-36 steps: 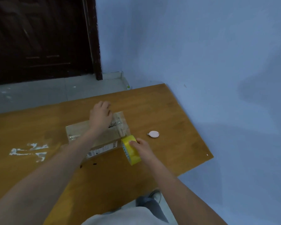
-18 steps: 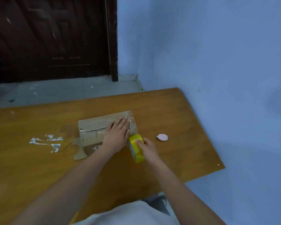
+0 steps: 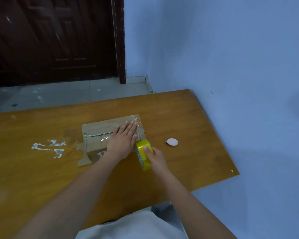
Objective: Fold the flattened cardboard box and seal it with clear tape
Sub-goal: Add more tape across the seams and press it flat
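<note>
Blue walls met at a corner beside a dark wooden door [image 3: 53, 38], and against the right-hand wall stood the orange-brown wooden desk [image 3: 188, 118] where I worked. On it, about midway between the far and near edges, lay the folded brown cardboard box [image 3: 97, 130], with clear tape glinting along its top seam and over its right end. A loose flap stuck out at its near-left corner. My left hand [image 3: 123, 140] lay flat on the right part of the box top, fingers straight and close together, pressing the tape down. My right hand [image 3: 155, 157] gripped the yellow roll of clear tape [image 3: 144, 153], thumb on its outer band and the other fingers curled behind it; the roll stood on edge just beside the box's near-right corner, touching my left hand. Near the desk's right edge, well apart from the box, sat a small pale pink oval object [image 3: 172, 141]. Toward the left side of the desk, white patches of torn residue [image 3: 48, 147] marked the wood.
</note>
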Demonstrator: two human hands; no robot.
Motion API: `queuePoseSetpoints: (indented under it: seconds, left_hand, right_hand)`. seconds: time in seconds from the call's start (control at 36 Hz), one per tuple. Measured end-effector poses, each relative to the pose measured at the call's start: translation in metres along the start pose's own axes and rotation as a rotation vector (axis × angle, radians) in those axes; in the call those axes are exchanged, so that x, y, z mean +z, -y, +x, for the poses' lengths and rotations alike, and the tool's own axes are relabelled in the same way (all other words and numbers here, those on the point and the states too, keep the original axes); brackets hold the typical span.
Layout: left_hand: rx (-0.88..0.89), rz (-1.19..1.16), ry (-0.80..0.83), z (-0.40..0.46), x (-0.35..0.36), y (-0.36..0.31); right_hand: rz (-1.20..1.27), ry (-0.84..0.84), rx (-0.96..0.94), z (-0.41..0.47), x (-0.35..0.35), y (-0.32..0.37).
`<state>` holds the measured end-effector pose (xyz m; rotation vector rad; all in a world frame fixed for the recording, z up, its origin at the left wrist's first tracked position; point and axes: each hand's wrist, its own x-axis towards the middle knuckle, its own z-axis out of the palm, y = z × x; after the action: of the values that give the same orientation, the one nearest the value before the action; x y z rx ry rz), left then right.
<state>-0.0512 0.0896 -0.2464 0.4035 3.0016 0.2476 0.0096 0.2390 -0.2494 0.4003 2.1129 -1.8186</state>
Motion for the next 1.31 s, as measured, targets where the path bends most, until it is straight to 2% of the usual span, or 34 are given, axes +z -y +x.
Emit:
queuePoseSetpoints:
  seconds: [0.19, 0.31, 0.39, 0.5, 0.89, 1.06, 1.31]
  left_hand:
    - [-0.009, -0.012, 0.022, 0.002, -0.001, -0.001]
    - [-0.018, -0.025, 0.022, 0.003, -0.001, 0.000]
    - [-0.013, -0.028, 0.018, 0.001, 0.001, 0.000]
    - [-0.031, -0.036, 0.025, 0.003, 0.000, 0.001]
    - [-0.013, -0.125, 0.083, 0.008, -0.003, 0.009]
    - [-0.004, -0.165, 0.145, 0.011, -0.013, 0.010]
    - [-0.009, -0.172, 0.120, 0.010, -0.007, 0.010]
  right_hand:
    - [-0.146, -0.070, -0.047, 0.003, 0.005, -0.002]
    - [-0.311, -0.065, 0.014, 0.011, 0.007, -0.012]
    - [-0.283, -0.029, 0.100, 0.014, 0.007, -0.021]
    - [-0.364, -0.045, 0.094, 0.018, 0.010, -0.019]
    - [-0.088, 0.077, 0.127, 0.008, -0.005, -0.035]
    - [-0.107, 0.080, 0.107, -0.001, -0.010, -0.024]
    - [-0.112, 0.025, 0.067, -0.003, -0.007, -0.025]
